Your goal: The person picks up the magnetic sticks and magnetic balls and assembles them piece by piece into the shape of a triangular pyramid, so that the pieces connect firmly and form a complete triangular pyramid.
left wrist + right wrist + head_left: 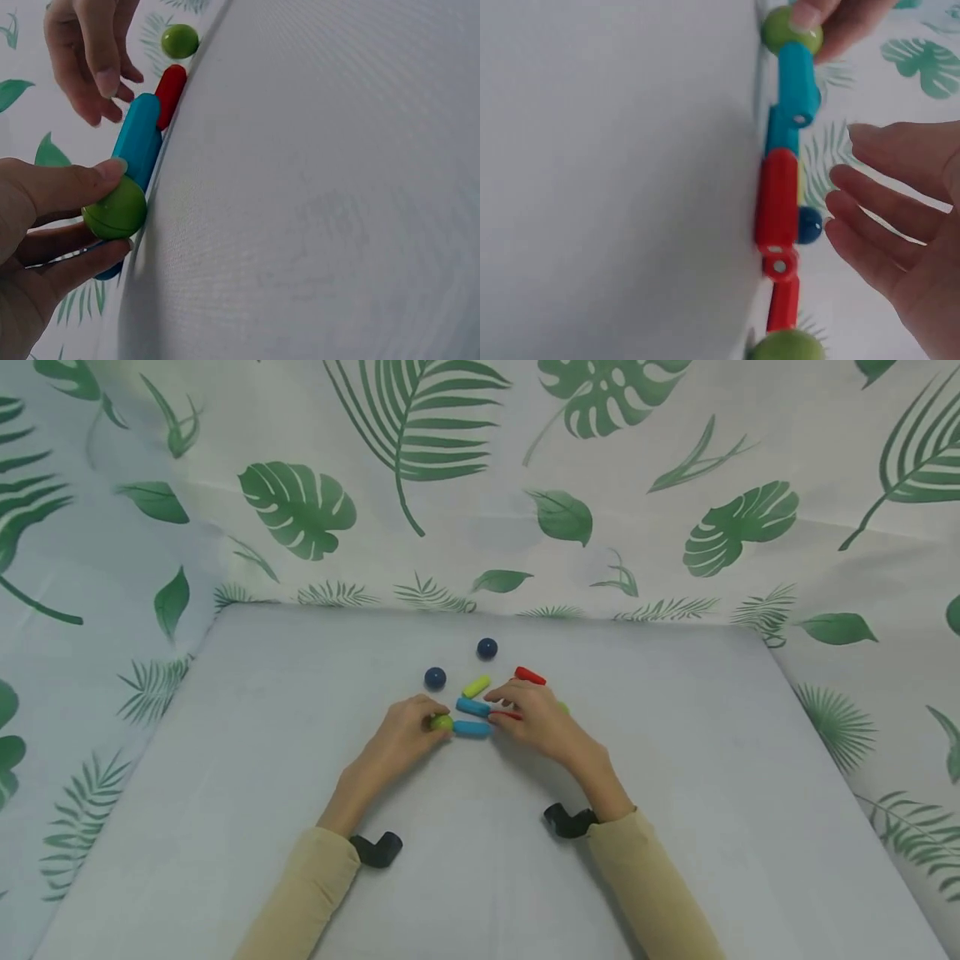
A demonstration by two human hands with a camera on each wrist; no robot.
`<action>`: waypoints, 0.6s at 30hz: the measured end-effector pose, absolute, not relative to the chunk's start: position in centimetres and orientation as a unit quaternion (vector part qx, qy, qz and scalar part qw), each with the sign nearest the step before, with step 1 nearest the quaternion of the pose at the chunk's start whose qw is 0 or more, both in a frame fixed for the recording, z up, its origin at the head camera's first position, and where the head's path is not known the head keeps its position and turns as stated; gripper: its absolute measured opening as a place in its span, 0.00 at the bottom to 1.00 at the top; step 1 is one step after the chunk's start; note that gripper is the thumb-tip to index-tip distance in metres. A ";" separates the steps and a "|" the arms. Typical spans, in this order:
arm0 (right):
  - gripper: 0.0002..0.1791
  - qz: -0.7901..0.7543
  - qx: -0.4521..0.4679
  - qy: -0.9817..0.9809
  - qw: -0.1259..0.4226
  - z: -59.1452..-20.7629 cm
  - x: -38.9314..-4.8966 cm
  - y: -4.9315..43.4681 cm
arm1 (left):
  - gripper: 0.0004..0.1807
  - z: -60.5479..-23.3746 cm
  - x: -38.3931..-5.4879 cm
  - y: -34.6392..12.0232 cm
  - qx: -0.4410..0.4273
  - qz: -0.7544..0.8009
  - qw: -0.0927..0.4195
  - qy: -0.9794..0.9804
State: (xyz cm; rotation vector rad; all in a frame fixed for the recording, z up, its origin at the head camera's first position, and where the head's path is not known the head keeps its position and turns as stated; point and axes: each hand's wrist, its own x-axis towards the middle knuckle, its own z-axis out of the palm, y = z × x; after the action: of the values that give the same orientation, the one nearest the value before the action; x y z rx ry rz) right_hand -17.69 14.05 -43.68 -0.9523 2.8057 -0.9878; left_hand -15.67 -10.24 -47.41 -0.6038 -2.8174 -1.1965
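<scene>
My left hand (408,731) pinches a green ball (116,210) between thumb and fingers. A blue rod (472,728) reaches rightward from that ball, its near end touching it. Just behind lies a second blue rod (472,707). My right hand (536,718) hovers over the right side of the group, fingers apart and loosely bent, holding nothing in the right wrist view. Close to those fingers is a red rod (778,199), partly covered by the hand in the head view. Another green ball (787,346) lies to the right, mostly hidden behind the right hand in the head view.
Two dark blue balls, one at the left (435,677) and one farther back (487,648), sit behind the hands. A yellow-green rod (476,686) and another red rod (530,675) lie nearby on the white table (465,877). Leaf-patterned cloth (465,527) stands behind.
</scene>
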 end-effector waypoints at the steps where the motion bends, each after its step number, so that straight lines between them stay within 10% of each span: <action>1: 0.13 -0.317 -0.300 0.900 0.016 -43.6 -17.8 14.3 | 0.18 -47.4 -15.6 -10.2 -0.189 -0.384 0.010 -0.904; 18: 0.12 -0.364 -0.185 0.902 0.141 -42.4 -19.4 19.8 | 0.18 -47.1 -15.5 -10.1 -0.167 -0.382 -0.008 -0.909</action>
State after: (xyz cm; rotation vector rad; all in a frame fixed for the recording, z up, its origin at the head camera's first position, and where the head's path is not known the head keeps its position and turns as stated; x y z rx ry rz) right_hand -19.42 19.84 -42.39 -0.5336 2.6047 -1.0507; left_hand -15.55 -10.14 -47.14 -0.5270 -2.8689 -1.2068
